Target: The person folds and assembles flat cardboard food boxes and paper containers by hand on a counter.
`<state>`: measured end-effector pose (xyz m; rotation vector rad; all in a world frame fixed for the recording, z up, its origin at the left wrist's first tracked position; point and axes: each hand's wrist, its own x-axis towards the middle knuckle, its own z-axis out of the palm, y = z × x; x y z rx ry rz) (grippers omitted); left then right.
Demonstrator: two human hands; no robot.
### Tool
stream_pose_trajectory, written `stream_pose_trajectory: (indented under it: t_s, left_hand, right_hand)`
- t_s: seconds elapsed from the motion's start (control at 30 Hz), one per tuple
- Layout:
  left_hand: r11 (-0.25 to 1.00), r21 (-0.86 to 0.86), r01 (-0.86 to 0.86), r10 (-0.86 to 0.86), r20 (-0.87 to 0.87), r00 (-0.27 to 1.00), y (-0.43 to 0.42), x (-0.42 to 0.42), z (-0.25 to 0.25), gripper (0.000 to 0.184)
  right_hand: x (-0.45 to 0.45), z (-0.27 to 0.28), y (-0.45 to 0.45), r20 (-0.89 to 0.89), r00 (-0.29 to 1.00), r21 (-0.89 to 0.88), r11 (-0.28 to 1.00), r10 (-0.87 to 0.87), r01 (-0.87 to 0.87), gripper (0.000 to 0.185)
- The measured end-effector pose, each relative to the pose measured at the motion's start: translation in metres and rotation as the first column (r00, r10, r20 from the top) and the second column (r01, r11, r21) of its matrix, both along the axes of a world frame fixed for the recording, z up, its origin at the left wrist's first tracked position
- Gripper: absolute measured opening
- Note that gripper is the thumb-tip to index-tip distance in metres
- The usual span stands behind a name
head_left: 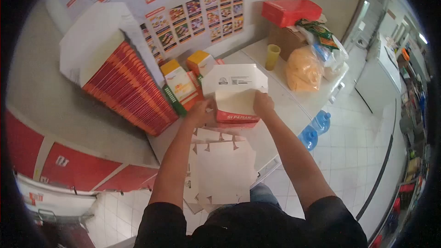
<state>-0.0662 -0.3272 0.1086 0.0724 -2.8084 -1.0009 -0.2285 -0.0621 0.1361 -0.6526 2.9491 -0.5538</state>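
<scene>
A red and white cardboard box [237,118] stands on the white table with its white lid flap [235,77] raised at the back. My left hand [200,113] is at the box's left side, its fingers bent against the wall. At the right side my right hand [263,104] grips the box's upper edge, with some fingertips hidden. Flat, unfolded white cardboard blanks [225,172] lie stacked in front of the box, close to my body.
To the left rises a tall stack of red boxes [124,82]. Yellow-topped cartons [179,82] stand behind my left hand. At the back right are a yellow cup [272,57], an orange-filled bag [303,69] and a red box [291,12]. Blue bottles [308,138] stand beyond the table's right edge.
</scene>
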Motion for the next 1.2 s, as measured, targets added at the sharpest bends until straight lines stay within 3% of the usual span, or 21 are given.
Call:
stream_pose_trajectory:
  t_s: [0.1,0.17,0.23,0.3,0.4,0.47,0.53,0.6,0.63,0.67,0.7,0.73,0.77,0.8,0.87,0.9,0.93,1.03,1.07,1.13,1.2]
  left_hand:
    - [0.939,0.342,-0.043,0.074,-0.078,0.994,0.014,0.001,-0.017,0.045]
    - [0.858,0.506,-0.084,0.182,-0.146,0.972,0.050,0.027,0.016,0.041]
    - [0.866,0.497,-0.045,0.181,-0.228,0.957,0.064,0.035,0.015,0.043]
    - [0.949,0.313,0.031,0.069,-0.305,0.950,0.052,0.034,-0.033,0.049]
    - [0.992,-0.002,-0.124,0.106,-0.498,0.861,0.064,0.047,-0.052,0.059]
    - [0.967,0.202,-0.152,0.214,-0.333,0.918,0.081,0.061,-0.015,0.056]
    - [0.959,0.015,-0.282,0.272,-0.321,0.907,0.099,0.081,-0.006,0.064]
    - [0.986,0.105,-0.133,0.159,-0.307,0.938,0.129,0.116,-0.038,0.074]
    - [0.999,0.007,-0.039,0.039,-0.086,0.995,0.154,0.151,-0.042,0.085]
    - [0.993,-0.078,0.093,-0.082,0.139,0.987,0.180,0.186,-0.045,0.098]
    - [0.928,-0.250,0.276,-0.129,0.479,0.868,0.202,0.218,0.017,0.102]
    - [0.915,-0.254,0.315,-0.163,0.482,0.861,0.214,0.247,-0.011,0.100]
    - [0.899,-0.258,0.355,-0.198,0.483,0.853,0.223,0.272,-0.045,0.099]
    - [0.908,-0.246,0.340,-0.207,0.443,0.872,0.219,0.282,-0.061,0.094]
    - [0.916,-0.217,0.338,-0.252,0.345,0.904,0.211,0.275,-0.094,0.088]
    - [0.949,-0.131,0.286,-0.250,0.238,0.939,0.211,0.270,-0.121,0.075]
    - [0.968,-0.036,0.248,-0.242,0.124,0.962,0.212,0.264,-0.153,0.063]
    - [0.876,-0.125,0.466,-0.414,0.299,0.860,0.205,0.215,-0.139,0.034]
    - [0.887,-0.110,0.448,-0.378,0.387,0.841,0.205,0.213,-0.112,0.031]
    - [0.848,-0.104,0.520,-0.469,0.311,0.827,0.184,0.207,-0.103,0.035]
    - [0.810,-0.050,0.585,-0.558,0.244,0.793,0.165,0.201,-0.100,0.037]
  right_hand:
    - [-0.011,-0.021,-0.002,-0.045,0.997,0.015,0.998,0.063,-0.062,0.021]
    - [-0.014,-0.031,-0.005,-0.093,0.993,-0.006,0.998,0.066,-0.067,0.020]
    - [-0.007,-0.031,-0.006,-0.127,0.992,-0.054,0.999,-0.007,0.000,0.020]
    - [-0.012,-0.033,-0.004,-0.149,0.988,-0.042,0.998,0.044,-0.051,0.020]
    - [-0.001,-0.026,-0.016,-0.124,0.992,-0.002,1.000,0.012,-0.012,0.020]
    - [0.010,-0.015,-0.015,-0.102,0.995,0.021,1.000,-0.004,0.006,0.022]
    - [0.014,-0.028,-0.012,-0.121,0.991,-0.018,0.998,-0.060,0.058,0.024]
    - [-0.006,-0.066,-0.001,-0.206,0.978,-0.026,1.000,0.006,-0.011,0.025]
    - [-0.021,-0.091,0.001,-0.282,0.955,-0.014,0.995,0.092,-0.100,0.026]
    - [-0.015,-0.067,0.001,-0.145,0.982,0.015,0.992,0.125,-0.124,0.032]
    - [-0.030,-0.078,0.003,-0.105,0.985,0.104,0.987,0.133,-0.122,0.041]
    - [-0.067,-0.109,0.010,-0.221,0.912,0.231,0.927,0.344,-0.294,0.056]
    - [-0.107,-0.163,0.024,-0.631,0.639,0.298,0.898,0.440,-0.324,0.059]
    - [-0.039,-0.078,0.018,-0.335,0.936,-0.057,0.990,0.104,-0.131,0.058]
    - [-0.021,-0.044,0.022,-0.294,0.952,-0.359,0.914,0.080,-0.188,0.051]
    - [-0.012,-0.034,0.034,-0.180,0.966,-0.530,0.809,0.183,-0.252,0.045]
    - [0.041,0.010,0.036,-0.210,0.949,-0.600,0.735,0.237,-0.316,0.040]
    - [0.109,0.064,0.051,0.043,0.872,-0.722,0.618,0.488,-0.310,0.035]
    - [0.134,0.086,0.055,0.051,0.847,-0.713,0.614,0.529,-0.340,0.033]
    - [0.177,0.127,0.061,0.064,0.796,-0.700,0.596,0.602,-0.395,0.028]
    - [0.191,0.143,0.068,0.035,0.702,-0.736,0.493,0.712,-0.463,0.027]
